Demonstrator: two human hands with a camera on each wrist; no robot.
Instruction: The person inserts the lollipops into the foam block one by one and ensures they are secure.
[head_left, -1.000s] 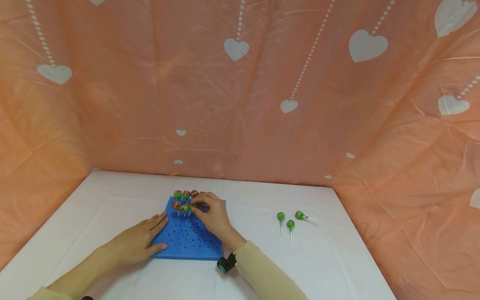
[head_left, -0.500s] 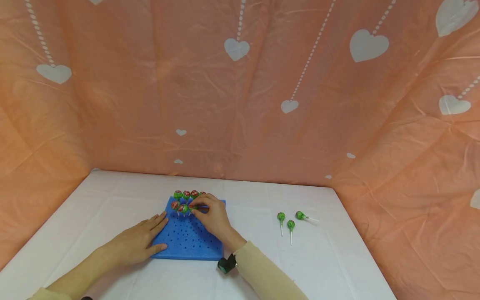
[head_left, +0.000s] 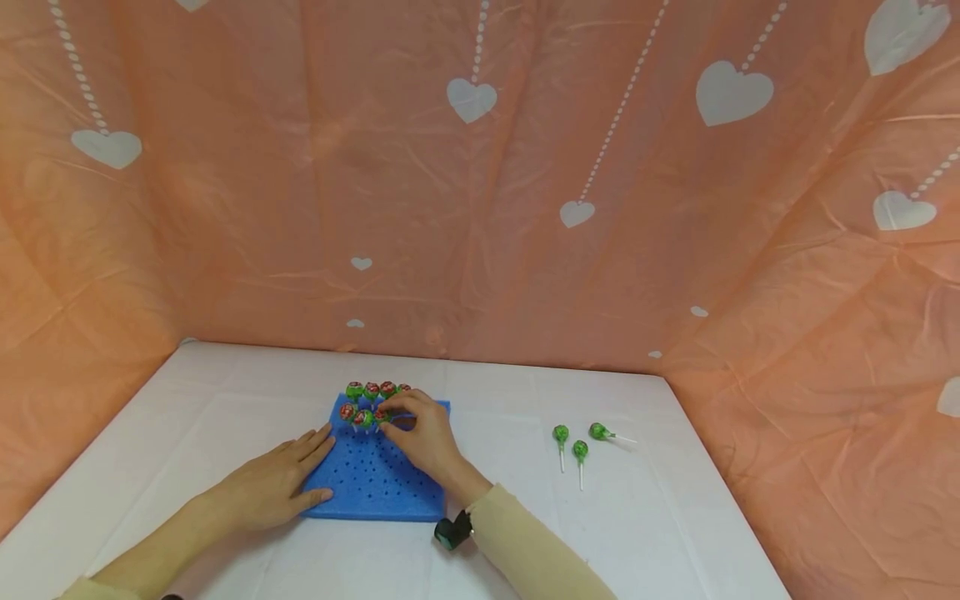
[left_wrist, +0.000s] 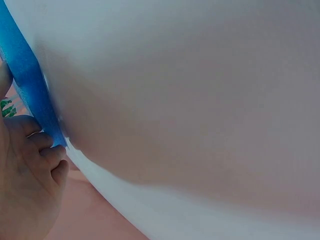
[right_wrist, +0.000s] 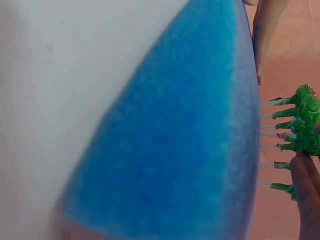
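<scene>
A blue foam board dotted with small holes lies on the table. Wrapped lollipops stand in it by their sticks: a back row along the far edge and a shorter row in front of it. My right hand pinches the rightmost lollipop of that front row between thumb and index finger, beside two other lollipops. Part of the back row is hidden behind this hand. My left hand rests on the board's left side with straight fingers. In the right wrist view, green-wrapped lollipops stick out past the board's edge.
Three loose green lollipops lie on the white table to the right: one at the left, one nearer, and one pointing sideways. An orange curtain with white hearts surrounds the table's back and sides.
The front-row lollipops lean slightly further left and nearer, with the right hand still pinching one. The left hand keeps its place on the board.
</scene>
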